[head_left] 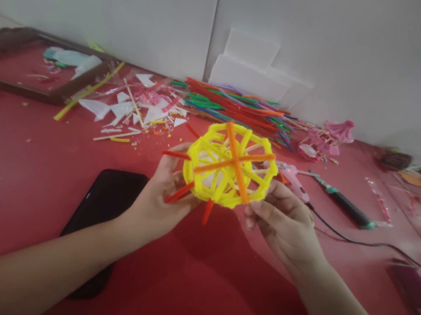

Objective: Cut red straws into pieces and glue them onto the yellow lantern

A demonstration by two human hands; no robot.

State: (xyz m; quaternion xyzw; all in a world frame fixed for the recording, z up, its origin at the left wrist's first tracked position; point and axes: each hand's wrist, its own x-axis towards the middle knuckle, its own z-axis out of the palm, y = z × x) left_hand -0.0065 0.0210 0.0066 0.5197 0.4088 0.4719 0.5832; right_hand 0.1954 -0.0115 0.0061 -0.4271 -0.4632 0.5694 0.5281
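Observation:
Above the red table, both my hands hold a pipe cleaner wheel model (228, 166). Its rim and spokes are yellow, an orange cross lies over the front, and several red stems stick out to the left and below. My left hand (170, 188) is wrapped round its left side, among the red stems. With thumb and fingers, my right hand (282, 215) pinches the lower right of the yellow rim. Something pale shows through the spokes, partly hidden. Just behind my right hand lies a pink glue gun (294, 182).
Behind the model lies a pile of coloured pipe cleaners (235, 109), with paper scraps (124, 108) to its left. A black phone (92, 214) lies near my left forearm. On the right are a utility knife (350, 208), a cable (342, 239) and a small pink carousel-like model (328, 138).

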